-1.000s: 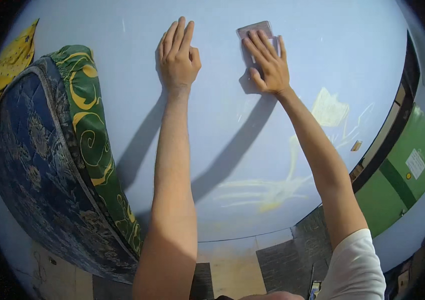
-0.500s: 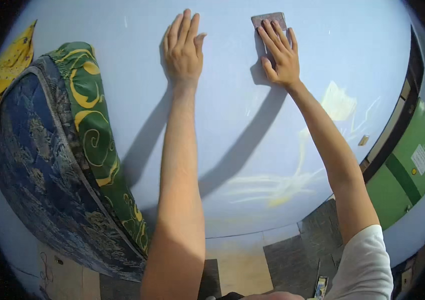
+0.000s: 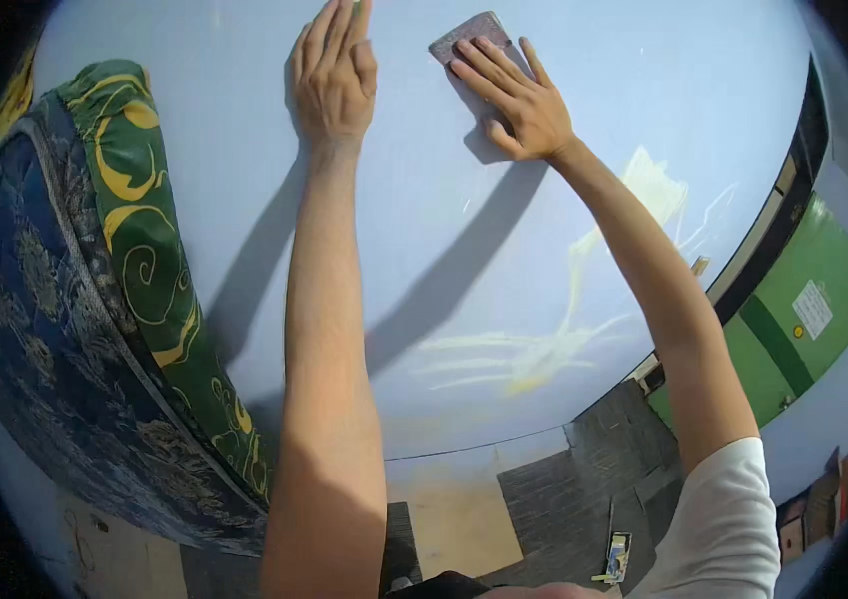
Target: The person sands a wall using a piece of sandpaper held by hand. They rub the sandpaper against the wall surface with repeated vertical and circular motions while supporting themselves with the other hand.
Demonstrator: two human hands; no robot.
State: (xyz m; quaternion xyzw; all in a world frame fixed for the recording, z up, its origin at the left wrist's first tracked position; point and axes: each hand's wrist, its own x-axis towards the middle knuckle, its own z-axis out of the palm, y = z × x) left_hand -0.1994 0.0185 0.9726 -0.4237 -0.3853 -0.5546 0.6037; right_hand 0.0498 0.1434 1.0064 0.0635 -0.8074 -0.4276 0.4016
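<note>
My left hand [image 3: 336, 82] lies flat against the pale blue wall [image 3: 414, 190], fingers pointing up and its tips at the top edge of the view. It holds nothing that I can see. Further right, my right hand [image 3: 532, 115] presses a grey-brown piece of sandpaper [image 3: 466, 36] to the wall under its outstretched fingers. The sandpaper is tilted and sticks out past the fingertips. Both arms are raised and cast shadows on the wall.
A blue patterned mattress [image 3: 29, 290] leans at the left, with a green and yellow cloth [image 3: 134, 240] along its edge. Yellowish marks [image 3: 554, 359] streak the lower wall. At right is a green door [image 3: 813, 299]; a small box-like item [image 3: 617, 559] lies on the floor.
My right hand and the sandpaper have moved left across the wall, and the sandpaper has turned. The view has shifted a little; my left hand stays about in place on the wall.
</note>
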